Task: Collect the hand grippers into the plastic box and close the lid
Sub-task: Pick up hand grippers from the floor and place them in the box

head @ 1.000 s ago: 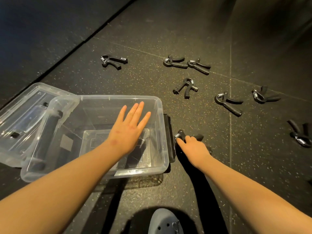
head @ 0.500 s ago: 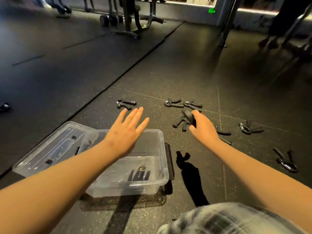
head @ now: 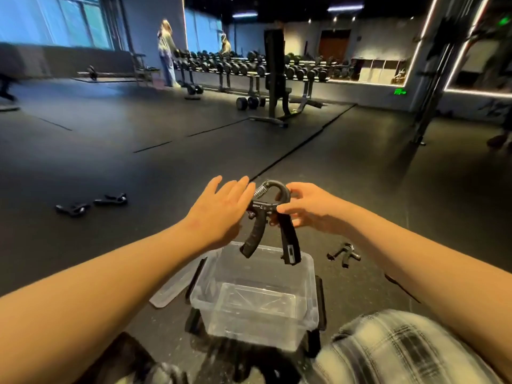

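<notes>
A black hand gripper [head: 273, 217] with a steel spring hangs in the air above the clear plastic box [head: 310, 286], handles pointing down. My right hand [head: 310, 207] is shut on its top bar. My left hand [head: 221, 209] is flat with fingers apart, right beside the gripper's spring end; whether it touches is unclear. The box stands open on the floor in front of my knees and looks empty from here. Its clear lid [head: 166, 293] lies on the floor at its left. Another hand gripper [head: 345, 253] lies right of the box, and two more [head: 91, 205] lie far left.
Black rubber gym floor all around. A bench frame [head: 277, 87] and long dumbbell racks [head: 249, 67] stand at the back. A person [head: 166, 54] stands by the racks. My plaid-clad knee [head: 388, 345] is at the bottom right.
My right hand has lifted a hand gripper from the floor and brought it over the box. My head has tilted up, showing the gym. My left hand has risen next to the gripper.
</notes>
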